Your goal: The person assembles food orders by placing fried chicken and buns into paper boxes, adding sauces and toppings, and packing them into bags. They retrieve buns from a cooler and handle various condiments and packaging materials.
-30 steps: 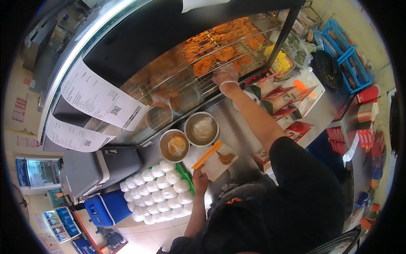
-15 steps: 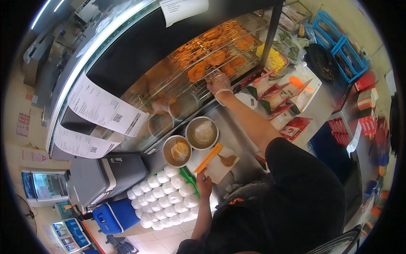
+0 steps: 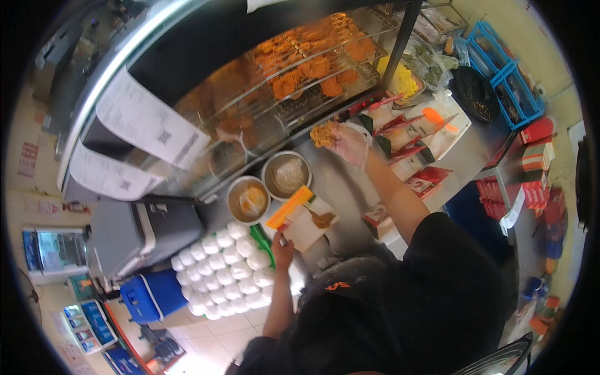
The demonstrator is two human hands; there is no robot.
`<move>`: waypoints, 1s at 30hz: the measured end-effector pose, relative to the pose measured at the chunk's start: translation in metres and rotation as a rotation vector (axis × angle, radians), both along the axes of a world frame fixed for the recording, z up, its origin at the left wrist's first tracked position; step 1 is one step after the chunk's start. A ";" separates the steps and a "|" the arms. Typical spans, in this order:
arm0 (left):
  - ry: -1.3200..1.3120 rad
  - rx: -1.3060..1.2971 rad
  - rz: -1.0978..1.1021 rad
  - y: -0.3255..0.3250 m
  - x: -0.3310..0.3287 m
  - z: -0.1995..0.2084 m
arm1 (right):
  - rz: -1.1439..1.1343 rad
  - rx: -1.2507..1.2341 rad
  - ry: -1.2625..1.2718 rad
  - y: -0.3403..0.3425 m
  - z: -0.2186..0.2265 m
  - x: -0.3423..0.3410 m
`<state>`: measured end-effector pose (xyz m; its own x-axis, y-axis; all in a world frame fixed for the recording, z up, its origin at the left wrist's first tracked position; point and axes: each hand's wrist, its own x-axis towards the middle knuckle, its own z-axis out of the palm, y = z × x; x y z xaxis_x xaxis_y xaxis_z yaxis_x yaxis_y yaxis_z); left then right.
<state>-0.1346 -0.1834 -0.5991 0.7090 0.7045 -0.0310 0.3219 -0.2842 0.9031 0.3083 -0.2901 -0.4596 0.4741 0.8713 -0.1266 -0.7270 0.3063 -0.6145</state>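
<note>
My right hand (image 3: 351, 144), in a clear plastic glove, grips a golden-brown piece of fried chicken (image 3: 322, 134) above the steel counter, just outside the glass warming cabinet. More fried chicken (image 3: 317, 67) lies on wire racks inside that cabinet. Lower down, my left hand (image 3: 283, 250) pinches the edge of a white paper bag (image 3: 304, 232) with an orange-yellow band. A brown patch, printed or real, shows on the bag; I cannot tell which. Two round metal bowls stand beyond the bag: one (image 3: 232, 201) holds something orange and white, the other (image 3: 269, 177) a pale bundle.
Rows of white wrapped rolls (image 3: 220, 269) sit on a green tray left of my left hand. Red and white paper packets (image 3: 400, 140) stand right of my right arm, near a dish of yellow food (image 3: 403, 84). A black pan (image 3: 476, 94) and blue baskets (image 3: 500, 69) lie beyond.
My right hand has come out of the cabinet and back over the counter, holding a piece of fried chicken. My left hand keeps its hold on the paper bag. The view has shifted slightly.
</note>
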 end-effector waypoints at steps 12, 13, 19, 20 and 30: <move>-0.047 -0.187 -0.085 0.006 0.022 0.041 | 0.601 -0.620 -0.950 -0.055 -0.062 -0.154; -0.053 -0.141 -0.094 0.004 0.020 0.039 | 0.587 -0.643 -0.973 -0.051 -0.062 -0.165; -0.122 -0.097 -0.020 -0.010 0.018 0.051 | 0.389 -0.826 -0.960 -0.042 -0.070 -0.190; -0.138 -0.017 -0.013 -0.010 0.014 0.047 | 0.364 -0.862 -0.891 -0.038 -0.056 -0.188; -0.067 -0.133 -0.003 -0.010 0.012 0.042 | -0.004 -0.872 -1.219 -0.056 -0.074 -0.184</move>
